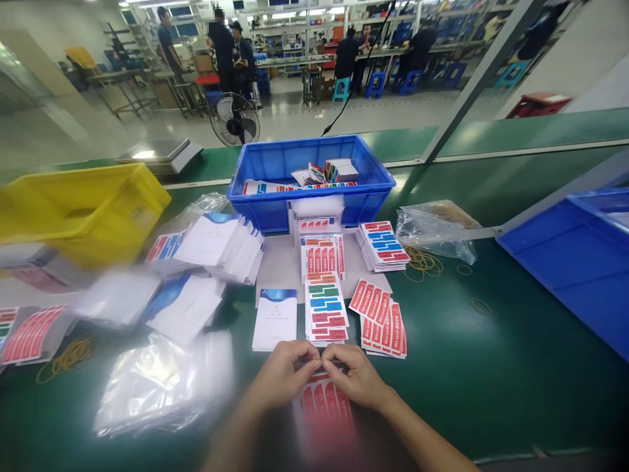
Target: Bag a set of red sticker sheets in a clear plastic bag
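My left hand and my right hand meet at the front middle of the bench, thumbs and fingers pinched together. They grip the top edge of a packet of red sticker sheets, blurred at its lower end; whether a clear bag wraps it is hard to tell. Just beyond the hands is a stack of multicoloured sticker sheets. To its left lies a white booklet with a blue top. Red level label sheets are fanned out to the right.
A blue bin with printed sheets stands ahead. Booklet piles, clear plastic bags and a yellow bin are on the left. Rubber bands, a sticker stack and another blue bin are on the right.
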Available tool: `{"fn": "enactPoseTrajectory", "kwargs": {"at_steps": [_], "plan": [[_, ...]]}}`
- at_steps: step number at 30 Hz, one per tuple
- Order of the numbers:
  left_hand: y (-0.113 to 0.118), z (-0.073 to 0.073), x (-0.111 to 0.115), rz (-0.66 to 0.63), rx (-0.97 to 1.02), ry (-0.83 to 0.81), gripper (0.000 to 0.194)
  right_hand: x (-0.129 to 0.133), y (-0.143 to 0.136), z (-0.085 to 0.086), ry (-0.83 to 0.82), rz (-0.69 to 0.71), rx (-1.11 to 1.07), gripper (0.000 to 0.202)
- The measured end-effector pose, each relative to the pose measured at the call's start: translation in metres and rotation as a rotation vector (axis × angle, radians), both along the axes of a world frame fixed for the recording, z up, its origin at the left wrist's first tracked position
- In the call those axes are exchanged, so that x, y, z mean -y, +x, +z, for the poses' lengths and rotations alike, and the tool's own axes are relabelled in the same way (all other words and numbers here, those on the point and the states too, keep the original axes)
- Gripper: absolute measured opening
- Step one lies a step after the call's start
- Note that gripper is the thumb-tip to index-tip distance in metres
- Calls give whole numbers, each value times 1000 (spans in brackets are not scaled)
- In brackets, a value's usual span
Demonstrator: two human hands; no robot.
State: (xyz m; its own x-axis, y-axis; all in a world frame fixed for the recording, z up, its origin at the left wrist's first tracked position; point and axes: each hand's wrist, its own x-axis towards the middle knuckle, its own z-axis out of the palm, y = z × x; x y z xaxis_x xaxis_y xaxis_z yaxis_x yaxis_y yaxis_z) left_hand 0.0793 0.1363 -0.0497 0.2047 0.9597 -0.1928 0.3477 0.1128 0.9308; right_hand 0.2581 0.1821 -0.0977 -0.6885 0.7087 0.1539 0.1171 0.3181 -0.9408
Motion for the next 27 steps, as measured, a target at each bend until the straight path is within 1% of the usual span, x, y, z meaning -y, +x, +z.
{"fn": "enactPoseTrajectory", "kwargs": {"at_steps": [3, 7, 9, 12, 15, 17, 18, 20, 21, 23, 25, 27], "plan": [[-3, -1, 0, 32, 33, -6, 18, -1, 1, 0, -35, -45, -1, 18], [-17, -2, 0, 90, 79, -54, 26, -6, 6, 4, -118, -122, -23, 22], [-25, -2, 1, 106, 74, -28, 29, -8, 9, 7, -155, -123, -29, 22], [-31, -4, 2, 126, 68, 42, 30, -6, 9, 11, -191, -54, 39, 25], [-34, -7, 1, 161, 139, 75, 30, 1, 7, 16, -228, 87, 123, 33], [-36, -10, -1, 230, 218, 123, 26, 0, 5, 21, -248, 143, 113, 35], [-38, -12, -2, 278, 263, 151, 23, -4, 4, 25, -244, 133, 102, 36], [-43, -15, -5, 385, 338, 191, 23, -24, 2, 35, -203, 46, 97, 40], [-45, -16, -6, 432, 361, 198, 26, -41, 1, 42, -165, -19, 101, 42], [-49, -17, -8, 494, 382, 192, 28, -82, -4, 58, -81, -149, 114, 44], [-51, -18, -8, 500, 364, 184, 28, -126, -12, 72, 7, -262, 124, 42], [-51, -18, -9, 488, 344, 188, 28, -161, -21, 78, 80, -346, 171, 43]]}}
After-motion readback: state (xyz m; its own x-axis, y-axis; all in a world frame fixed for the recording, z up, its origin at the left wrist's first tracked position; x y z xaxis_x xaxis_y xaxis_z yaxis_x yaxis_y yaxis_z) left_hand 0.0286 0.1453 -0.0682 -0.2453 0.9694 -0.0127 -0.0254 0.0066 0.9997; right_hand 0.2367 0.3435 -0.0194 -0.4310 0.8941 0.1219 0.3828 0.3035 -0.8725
